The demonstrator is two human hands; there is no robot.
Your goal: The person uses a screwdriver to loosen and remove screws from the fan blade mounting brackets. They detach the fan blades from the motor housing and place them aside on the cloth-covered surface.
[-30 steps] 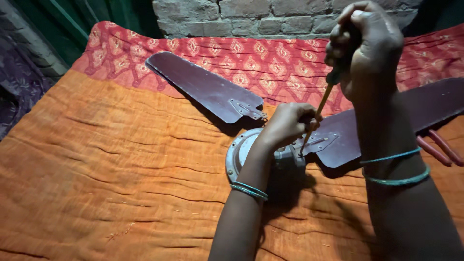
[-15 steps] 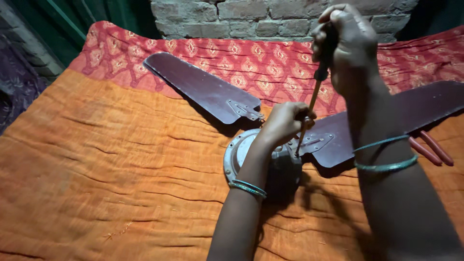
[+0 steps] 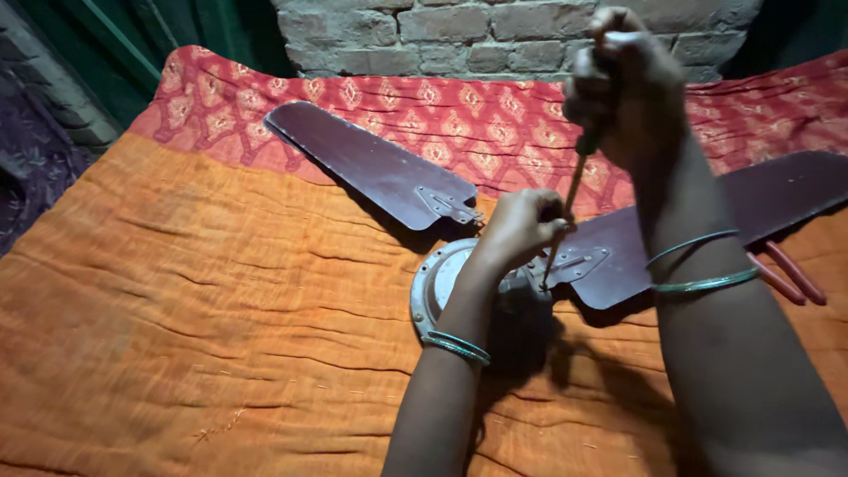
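Observation:
A ceiling fan lies on an orange quilt (image 3: 177, 291). Its grey round motor housing (image 3: 433, 287) sits in the middle. One dark maroon blade (image 3: 371, 163) lies loose at the upper left. A second blade (image 3: 760, 208) runs off to the right, its metal bracket (image 3: 579, 263) at the motor. My right hand (image 3: 623, 84) grips the handle of a screwdriver (image 3: 565, 212), held upright with its tip at the bracket. My left hand (image 3: 521, 225) pinches the screwdriver's shaft low down, resting over the motor. Both wrists wear green bangles.
Red-handled pliers (image 3: 786, 274) lie on the quilt under the right blade. A red patterned cloth (image 3: 477, 115) covers the far part. A brick wall (image 3: 459, 35) stands behind, with dark fabric (image 3: 35, 150) at the left.
The view has shifted slightly. My right hand has turned a little on the screwdriver handle; the tip stays at the bracket and my left hand keeps its hold on the shaft.

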